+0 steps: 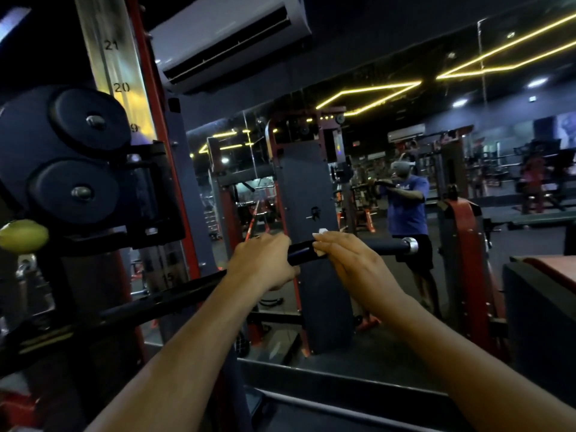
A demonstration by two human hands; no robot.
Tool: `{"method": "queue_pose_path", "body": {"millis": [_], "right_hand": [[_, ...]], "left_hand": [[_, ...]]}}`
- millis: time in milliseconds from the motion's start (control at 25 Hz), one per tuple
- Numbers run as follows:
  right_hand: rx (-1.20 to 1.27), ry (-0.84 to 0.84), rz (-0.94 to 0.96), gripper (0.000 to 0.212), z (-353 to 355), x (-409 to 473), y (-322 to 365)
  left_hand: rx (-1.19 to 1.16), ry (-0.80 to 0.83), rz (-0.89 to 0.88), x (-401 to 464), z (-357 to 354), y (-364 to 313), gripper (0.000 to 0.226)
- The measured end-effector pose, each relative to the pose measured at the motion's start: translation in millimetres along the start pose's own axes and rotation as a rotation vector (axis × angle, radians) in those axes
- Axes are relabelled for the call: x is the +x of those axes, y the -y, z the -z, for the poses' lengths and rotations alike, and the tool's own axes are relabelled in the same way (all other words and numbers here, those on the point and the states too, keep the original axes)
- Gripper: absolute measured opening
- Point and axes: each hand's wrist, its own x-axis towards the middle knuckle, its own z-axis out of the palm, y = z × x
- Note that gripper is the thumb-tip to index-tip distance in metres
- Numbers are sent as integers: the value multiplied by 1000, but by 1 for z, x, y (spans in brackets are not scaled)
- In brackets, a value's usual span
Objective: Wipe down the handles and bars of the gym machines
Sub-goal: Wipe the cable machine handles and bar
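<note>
Hands meet on a black handle bar [358, 249] at mid-scene: left hand [265, 260] curls round it, right hand [346, 260] presses a white cloth [319, 241] against its matte grip. Right of them, the round bar ends in a shiny chrome cap [411, 245]; two black pulley wheels [84, 157] sit far left.

The dark floor [367, 347] carries the red-and-black machine frame [314, 232], which stands upright on it ahead. A red-framed machine [467, 244] stands on the floor to the right, with a dark padded bench [542, 294] near the right edge.
</note>
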Motion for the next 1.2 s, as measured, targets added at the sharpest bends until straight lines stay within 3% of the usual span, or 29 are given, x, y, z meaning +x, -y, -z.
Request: {"method": "queue_pose_path", "body": {"millis": [160, 440, 680, 840, 1040, 1200], "right_hand": [[-61, 18, -47, 35, 22, -20, -31], [-12, -47, -305, 28, 39, -33, -64], [40, -84, -90, 33, 5, -1, -13], [-44, -23, -19, 43, 23, -12, -35], [-105, 3, -284, 40, 59, -51, -94], [-34, -38, -358, 31, 58, -58, -92]], "left_hand": [[-23, -64, -21, -3, -3, 1, 23], [-32, -75, -6, 3, -2, 2, 19], [-25, -64, 17, 8, -2, -3, 22], [-41, -37, 32, 5, 7, -2, 22], [-32, -54, 35, -1, 3, -1, 18], [-10, -72, 30, -3, -3, -7, 15]]}}
